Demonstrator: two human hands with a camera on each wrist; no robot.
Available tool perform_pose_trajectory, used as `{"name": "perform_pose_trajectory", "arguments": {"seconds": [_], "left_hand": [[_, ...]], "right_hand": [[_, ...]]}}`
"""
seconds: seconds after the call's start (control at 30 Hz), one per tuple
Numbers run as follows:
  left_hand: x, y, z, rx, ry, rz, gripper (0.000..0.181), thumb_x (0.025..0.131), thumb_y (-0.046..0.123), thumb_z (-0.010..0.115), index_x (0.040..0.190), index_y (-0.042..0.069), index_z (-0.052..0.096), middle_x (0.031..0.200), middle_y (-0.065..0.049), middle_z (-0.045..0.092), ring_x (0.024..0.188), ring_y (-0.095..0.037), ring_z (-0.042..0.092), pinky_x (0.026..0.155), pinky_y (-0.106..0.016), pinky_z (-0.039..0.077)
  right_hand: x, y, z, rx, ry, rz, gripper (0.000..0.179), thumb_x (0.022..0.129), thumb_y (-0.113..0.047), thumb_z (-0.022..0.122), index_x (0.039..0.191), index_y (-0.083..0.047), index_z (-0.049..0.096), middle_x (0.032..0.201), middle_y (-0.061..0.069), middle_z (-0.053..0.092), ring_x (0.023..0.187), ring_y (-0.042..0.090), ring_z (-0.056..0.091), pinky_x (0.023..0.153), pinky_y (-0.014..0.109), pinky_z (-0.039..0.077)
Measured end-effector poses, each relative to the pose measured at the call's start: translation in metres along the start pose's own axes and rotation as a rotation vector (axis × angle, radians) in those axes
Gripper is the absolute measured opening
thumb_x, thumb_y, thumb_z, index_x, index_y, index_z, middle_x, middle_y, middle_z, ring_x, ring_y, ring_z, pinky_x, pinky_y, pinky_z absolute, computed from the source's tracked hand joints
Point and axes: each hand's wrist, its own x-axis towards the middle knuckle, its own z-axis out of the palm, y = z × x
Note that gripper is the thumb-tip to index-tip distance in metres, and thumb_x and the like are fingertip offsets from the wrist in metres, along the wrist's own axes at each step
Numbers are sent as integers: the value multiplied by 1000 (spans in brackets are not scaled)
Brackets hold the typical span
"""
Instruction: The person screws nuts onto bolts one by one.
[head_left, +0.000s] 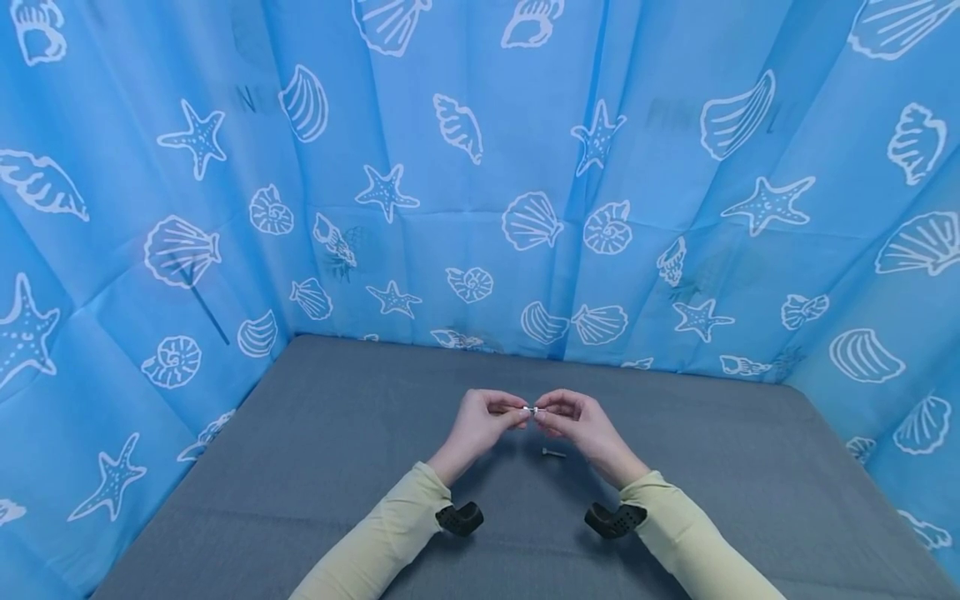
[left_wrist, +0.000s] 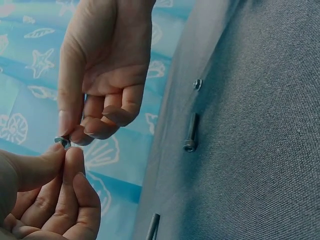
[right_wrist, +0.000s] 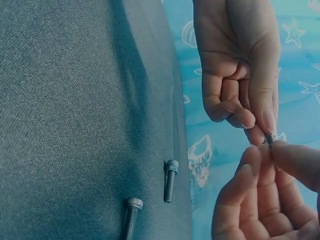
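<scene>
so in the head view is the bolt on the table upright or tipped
Tipped: the bolt lies on its side, shank stretched along the table.

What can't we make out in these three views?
Right wrist: most of the held piece, covered by fingertips.
Left wrist: bottom bolt, head cut off by the bottom edge.
Right wrist: lower bolt, far end cut off by the bottom edge.
Head: loose bolt, too small to show threads.

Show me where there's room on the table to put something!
The grey cloth tabletop looks bare from the pale yellow left sleeve to the blue seashell curtain, and likewise outside the matching right sleeve. It's crowded near the left hand and right hand, where silvery metal bolts lie.
</scene>
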Motion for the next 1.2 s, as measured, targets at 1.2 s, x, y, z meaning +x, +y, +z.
{"name": "perform_pose_trajectory", "arguments": {"seconds": [1.2], "left_hand": [[1,-4,-1,0,1,25,17,86,12,72,96,-2,72,82,-5,71,73,-18,70,71,-36,58]], "right_hand": [[2,3,4,-28,29,42,35,95,-29,61,113,1,61,101,15,66,92,25,63,78,38,53]]}}
